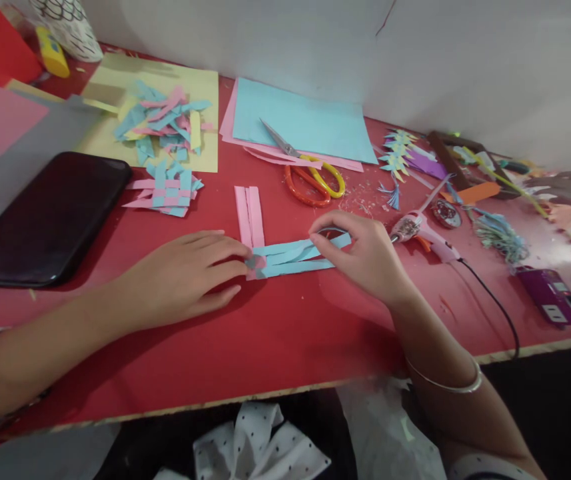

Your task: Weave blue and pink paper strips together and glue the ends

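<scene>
Blue paper strips (pixel 290 268) run sideways across pink paper strips (pixel 250 217) on the red table, crossing at a small woven corner. My left hand (pixel 200 270) lies with its fingers spread, the fingertips touching that corner. At the strips' other end, my right hand (pixel 360 250) pinches one blue strip between thumb and forefinger. That strip bends up in a small loop by the fingers. Beyond my left hand sits a woven pink-and-blue paper piece (pixel 171 190) with loose strip ends.
Scissors (pixel 310 177) lie on blue and pink sheets (pixel 305 120). Folded paper scraps (pixel 165 120) cover a yellow sheet. A black phone (pixel 50 217) is at left; a pink glue gun (pixel 428 237) with a cord and a purple box (pixel 554 295) are at right.
</scene>
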`<state>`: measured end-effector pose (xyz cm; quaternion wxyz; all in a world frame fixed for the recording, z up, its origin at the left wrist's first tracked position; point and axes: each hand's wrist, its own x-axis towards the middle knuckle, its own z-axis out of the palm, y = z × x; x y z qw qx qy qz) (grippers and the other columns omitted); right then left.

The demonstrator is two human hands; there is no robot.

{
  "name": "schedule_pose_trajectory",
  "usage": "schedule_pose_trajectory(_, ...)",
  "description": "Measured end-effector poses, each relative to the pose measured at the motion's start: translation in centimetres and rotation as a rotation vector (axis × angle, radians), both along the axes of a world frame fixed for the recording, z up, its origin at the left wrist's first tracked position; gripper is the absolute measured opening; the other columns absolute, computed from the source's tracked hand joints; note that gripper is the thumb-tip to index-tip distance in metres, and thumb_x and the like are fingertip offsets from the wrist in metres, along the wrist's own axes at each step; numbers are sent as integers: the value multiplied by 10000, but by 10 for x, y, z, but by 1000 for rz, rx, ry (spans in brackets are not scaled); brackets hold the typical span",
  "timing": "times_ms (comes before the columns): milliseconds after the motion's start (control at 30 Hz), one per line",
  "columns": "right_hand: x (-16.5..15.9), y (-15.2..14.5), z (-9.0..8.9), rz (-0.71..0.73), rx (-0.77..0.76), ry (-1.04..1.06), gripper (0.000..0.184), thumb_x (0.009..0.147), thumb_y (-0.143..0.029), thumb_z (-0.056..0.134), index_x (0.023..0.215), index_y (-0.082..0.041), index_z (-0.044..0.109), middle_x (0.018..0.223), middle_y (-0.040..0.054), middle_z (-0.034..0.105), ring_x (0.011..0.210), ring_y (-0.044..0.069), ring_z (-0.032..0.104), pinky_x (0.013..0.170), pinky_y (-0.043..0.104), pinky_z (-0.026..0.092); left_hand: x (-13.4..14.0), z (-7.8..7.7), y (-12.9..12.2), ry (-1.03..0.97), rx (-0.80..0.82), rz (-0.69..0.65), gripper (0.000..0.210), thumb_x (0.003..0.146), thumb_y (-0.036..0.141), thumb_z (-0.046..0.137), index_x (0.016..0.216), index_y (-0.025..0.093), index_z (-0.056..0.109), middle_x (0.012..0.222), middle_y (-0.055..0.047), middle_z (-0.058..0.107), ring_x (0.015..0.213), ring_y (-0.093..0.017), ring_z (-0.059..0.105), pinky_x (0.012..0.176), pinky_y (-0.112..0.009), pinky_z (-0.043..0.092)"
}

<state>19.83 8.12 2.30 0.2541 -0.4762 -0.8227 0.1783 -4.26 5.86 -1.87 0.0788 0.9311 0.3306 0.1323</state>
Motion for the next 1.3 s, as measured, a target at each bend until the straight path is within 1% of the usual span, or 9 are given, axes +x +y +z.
schedule_pose_trajectory(100, 0, 0, 0, 11, -1, -4, 86, 752, -172, 508, 712, -174, 584, 733, 1, 626, 690, 115, 564, 642, 212, 404, 0, 3, -1, -7, 75, 10, 266, 854, 243, 362, 917, 214, 619, 1020, -34, 630, 943, -170, 554, 864, -319, 420)
schedule_pose_trajectory(233, 0, 0, -1, 18, 1, -5, 93, 755, -176, 504, 706, -172, 583, 730, 1, 626, 691, 111, 565, 637, 204, 404, 0, 9, -2, -55, 216, 62, 247, 842, 164, 350, 789, 167, 591, 837, -54, 636, 769, -160, 559, 702, -292, 439)
schedule_pose_trajectory(300, 0, 0, -1, 16, -8, -5, 98, 757, -180, 499, 707, -173, 583, 735, 3, 628, 691, 110, 564, 620, 202, 400, -1, 12, -3, -67, 236, 97, 240, 826, 128, 346, 702, 163, 549, 731, -50, 607, 678, -152, 528, 638, -282, 422)
schedule_pose_trajectory(367, 0, -1, -1, 15, -22, -8, 102, 757, -184, 493, 709, -175, 583, 743, 6, 630, 692, 112, 563, 598, 201, 394, -3, 12, -4, -67, 214, 135, 232, 828, 119, 340, 675, 171, 507, 675, -39, 574, 645, -147, 501, 617, -276, 406)
schedule_pose_trajectory(567, -1, 0, -1, 24, -41, -20, 108, 757, -181, 487, 704, -173, 580, 740, 10, 631, 681, 112, 559, 584, 201, 389, -6, 8, -5, -90, 174, 245, 191, 894, 207, 299, 788, 187, 457, 706, -17, 574, 650, -135, 520, 595, -242, 391)
schedule_pose_trajectory(767, -1, 0, -1, 25, -34, -28, 106, 757, -168, 487, 704, -171, 579, 732, 5, 630, 675, 107, 557, 577, 193, 383, -6, 12, -4, -2, 216, 232, 239, 905, 241, 290, 792, 176, 491, 693, -21, 625, 606, -141, 565, 548, -235, 395)
schedule_pose_trajectory(900, -1, 0, -1, 30, -31, -31, 110, 757, -164, 486, 699, -170, 579, 730, 4, 630, 674, 104, 556, 581, 192, 384, -4, 11, -4, 2, 244, 243, 291, 906, 267, 304, 767, 161, 537, 665, -31, 638, 607, -148, 589, 553, -239, 403)
schedule_pose_trajectory(1100, -1, 0, -1, 36, -26, -43, 116, 753, -163, 482, 694, -174, 580, 724, 7, 632, 664, 110, 555, 577, 203, 382, -6, 9, -4, -34, 255, 204, 338, 904, 329, 319, 757, 197, 593, 663, 0, 669, 611, -135, 609, 573, -238, 415)
schedule_pose_trajectory(1300, -1, 1, -1, 37, -10, -54, 117, 754, -172, 482, 689, -179, 579, 723, 7, 635, 665, 115, 557, 580, 215, 376, -6, 12, -5, -48, 279, 233, 346, 897, 326, 348, 724, 191, 616, 647, 3, 676, 608, -129, 612, 575, -232, 420)
